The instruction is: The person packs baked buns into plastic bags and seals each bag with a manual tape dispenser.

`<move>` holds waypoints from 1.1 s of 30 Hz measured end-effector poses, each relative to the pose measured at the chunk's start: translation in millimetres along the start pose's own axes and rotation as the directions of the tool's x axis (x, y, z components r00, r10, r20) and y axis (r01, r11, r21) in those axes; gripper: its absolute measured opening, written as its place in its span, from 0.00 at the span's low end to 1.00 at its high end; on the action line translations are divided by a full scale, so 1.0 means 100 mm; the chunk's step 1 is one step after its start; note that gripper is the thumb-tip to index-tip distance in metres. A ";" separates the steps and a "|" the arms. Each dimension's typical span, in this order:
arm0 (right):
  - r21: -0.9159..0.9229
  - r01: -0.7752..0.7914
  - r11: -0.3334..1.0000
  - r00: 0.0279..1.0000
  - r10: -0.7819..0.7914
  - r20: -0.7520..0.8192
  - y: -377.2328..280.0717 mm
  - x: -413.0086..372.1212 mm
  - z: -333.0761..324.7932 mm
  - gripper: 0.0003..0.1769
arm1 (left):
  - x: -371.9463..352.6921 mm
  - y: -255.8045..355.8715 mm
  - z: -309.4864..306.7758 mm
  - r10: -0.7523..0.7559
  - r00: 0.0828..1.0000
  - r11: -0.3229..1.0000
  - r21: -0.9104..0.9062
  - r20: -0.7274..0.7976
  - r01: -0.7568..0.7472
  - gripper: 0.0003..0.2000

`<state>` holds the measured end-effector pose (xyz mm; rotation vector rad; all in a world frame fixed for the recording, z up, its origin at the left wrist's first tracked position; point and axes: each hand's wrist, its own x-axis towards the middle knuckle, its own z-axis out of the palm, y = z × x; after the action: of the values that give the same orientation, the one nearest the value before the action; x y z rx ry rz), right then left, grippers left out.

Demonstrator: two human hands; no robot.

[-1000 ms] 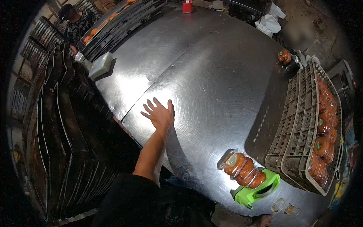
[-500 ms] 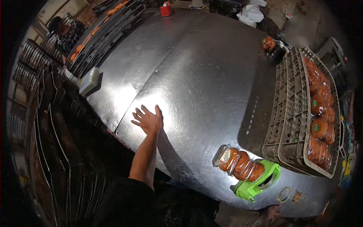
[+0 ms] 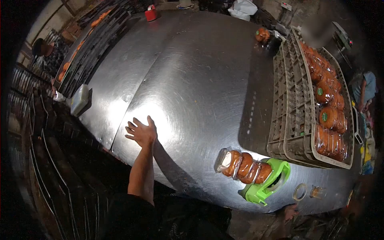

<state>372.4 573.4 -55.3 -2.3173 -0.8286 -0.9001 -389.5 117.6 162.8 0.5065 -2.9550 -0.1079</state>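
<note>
My left hand (image 3: 142, 132) is open, palm down over the metal table (image 3: 192, 80), its fingers spread and nothing in it. At the lower right edge of the table, my right hand (image 3: 291, 212) shows dimly with its fingers apart and nothing visible in it. Between the hands, nearer the right one, a plastic-wrapped row of round brown buns (image 3: 246, 166) lies with one end against a bright green bag-sealing tool or tape dispenser (image 3: 256, 193). A clear label-like patch shows on the wrapped end. Beside the green tool lie a tape ring (image 3: 300, 192) and a small clear roll (image 3: 318, 192).
Stacked grey crates (image 3: 280, 116) with packed buns stand at the right. Dark trays (image 3: 60, 160) fill the left side. A white-topped block (image 3: 80, 100) and red object (image 3: 151, 15) sit at the edges. One person (image 3: 52, 56) is at upper left, another (image 3: 365, 90) at far right.
The view has shifted, so the table items appear farther left and slightly higher. My left hand stays spread over the table and appears a little lower. The buns and green tool remain together.
</note>
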 end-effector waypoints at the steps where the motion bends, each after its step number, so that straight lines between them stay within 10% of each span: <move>1: -0.015 0.074 0.997 0.997 -0.074 -0.015 0.01 0.02 -0.06 0.39 | -0.01 0.01 -0.02 -0.001 1.000 1.000 -0.001 0.000 0.001 0.40; 4: -0.057 0.213 0.975 0.975 -0.216 -0.046 0.03 0.11 -0.22 0.41 | -0.01 -0.02 0.05 0.004 1.000 0.999 -0.034 -0.027 -0.005 0.41; 13: -0.310 0.022 0.950 0.993 0.016 0.119 -0.72 -0.18 -1.53 0.42 | 0.04 -0.06 0.15 0.001 0.999 0.999 0.039 -0.041 0.001 0.41; 19: 0.065 0.251 0.966 0.870 -0.254 0.423 -0.28 -0.03 -1.16 0.43 | 0.01 0.00 0.08 0.003 0.998 0.993 0.115 -0.066 0.005 0.39; 25: 0.142 -0.150 0.978 0.708 0.006 0.706 -0.72 0.05 -1.94 0.46 | 0.09 -0.09 0.32 0.069 0.966 0.974 0.226 -0.248 -0.011 0.35; 28: 0.026 -0.099 0.995 0.678 0.049 0.733 -0.85 0.06 -2.15 0.46 | 0.05 -0.05 0.28 0.059 0.966 0.974 0.228 -0.252 0.000 0.35; 31: 0.198 0.170 0.965 0.879 -0.239 0.412 -0.46 -0.04 -1.62 0.41 | 0.09 -0.09 0.35 0.040 0.971 0.965 0.263 -0.234 0.024 0.36; 33: 0.018 0.509 0.860 0.795 -0.479 0.372 0.02 -0.11 -0.98 0.41 | 0.06 -0.05 0.28 0.049 0.972 0.960 0.280 -0.229 0.018 0.37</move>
<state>327.1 505.3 0.2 -2.4172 -1.6477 -0.7115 -397.3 112.4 135.6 0.4910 -2.7512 0.3546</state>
